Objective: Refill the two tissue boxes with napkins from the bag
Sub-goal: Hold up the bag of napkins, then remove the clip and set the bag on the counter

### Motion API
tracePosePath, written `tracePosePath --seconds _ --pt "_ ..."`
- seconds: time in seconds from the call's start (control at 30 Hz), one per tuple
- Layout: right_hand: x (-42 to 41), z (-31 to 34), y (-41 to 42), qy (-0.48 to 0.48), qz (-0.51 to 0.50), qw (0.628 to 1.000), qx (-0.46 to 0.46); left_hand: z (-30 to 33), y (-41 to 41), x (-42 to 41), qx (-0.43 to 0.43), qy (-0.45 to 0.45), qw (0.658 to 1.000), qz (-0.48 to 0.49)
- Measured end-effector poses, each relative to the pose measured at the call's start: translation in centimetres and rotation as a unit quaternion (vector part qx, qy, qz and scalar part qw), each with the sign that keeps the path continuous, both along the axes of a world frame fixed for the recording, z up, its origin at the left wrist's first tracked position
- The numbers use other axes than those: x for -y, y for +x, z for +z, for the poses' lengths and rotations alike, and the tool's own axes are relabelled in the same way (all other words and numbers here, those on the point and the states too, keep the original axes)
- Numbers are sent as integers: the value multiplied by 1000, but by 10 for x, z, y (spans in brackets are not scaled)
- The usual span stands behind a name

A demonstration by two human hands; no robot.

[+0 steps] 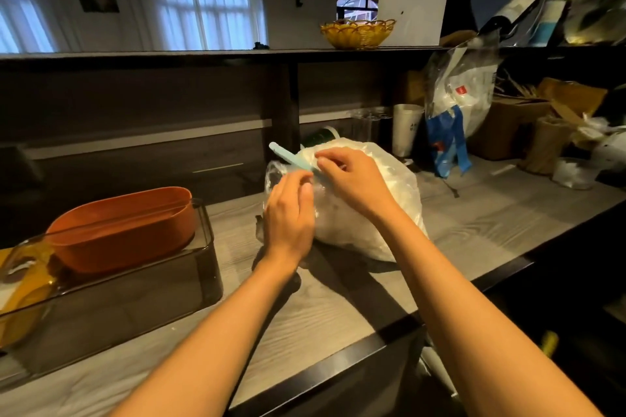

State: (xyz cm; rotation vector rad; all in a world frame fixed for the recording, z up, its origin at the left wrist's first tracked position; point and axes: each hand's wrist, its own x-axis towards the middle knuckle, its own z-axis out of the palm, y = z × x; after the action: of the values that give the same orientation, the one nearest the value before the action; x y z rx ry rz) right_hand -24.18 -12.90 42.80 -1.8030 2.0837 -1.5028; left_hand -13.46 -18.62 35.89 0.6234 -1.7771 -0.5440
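Grey wood-grain counter (338,298) under a dark shelf. In the middle, a clear bag (382,213) of white napkins, sealed at the top with a pale blue clip (288,156). Left hand (288,217) and right hand (352,179) both at the clip, fingers curled, pinching it. Off to the left, an orange box (125,227) inside a smoky clear bin (162,294).

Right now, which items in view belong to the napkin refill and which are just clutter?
Job:
- clear plastic bag of white napkins
- light-blue sealing clip, at both hands: left hand, right hand
- orange oval tissue box

Lying about:
- smoky transparent tray
- yellow woven basket
- white paper cup
- wine bottle
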Motion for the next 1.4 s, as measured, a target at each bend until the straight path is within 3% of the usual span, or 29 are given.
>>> tracePosePath --seconds 0.1,0.23,0.5,0.6,0.87,1.23,1.4 --pt "4 -18 -8 28 -29 998 -45 9 1 3 -70 121 990 22" --pt "5 -30 -7 9 -51 997 -66 18 0 17 -102 291 951 -4" --pt "-9 -34 -10 29 0 996 -86 21 7 24 -166 358 913 -105" --pt "-16 -33 -7 42 -17 996 -82 19 13 16 -195 426 873 -138" --pt "-21 -43 11 42 -91 983 -152 6 22 3 -228 468 836 -176" --pt "-21 -92 14 -45 -68 997 -12 -14 27 12 -156 506 819 -221" --pt "-20 -93 12 -50 -68 996 -10 -14 25 16 -138 488 828 -240"
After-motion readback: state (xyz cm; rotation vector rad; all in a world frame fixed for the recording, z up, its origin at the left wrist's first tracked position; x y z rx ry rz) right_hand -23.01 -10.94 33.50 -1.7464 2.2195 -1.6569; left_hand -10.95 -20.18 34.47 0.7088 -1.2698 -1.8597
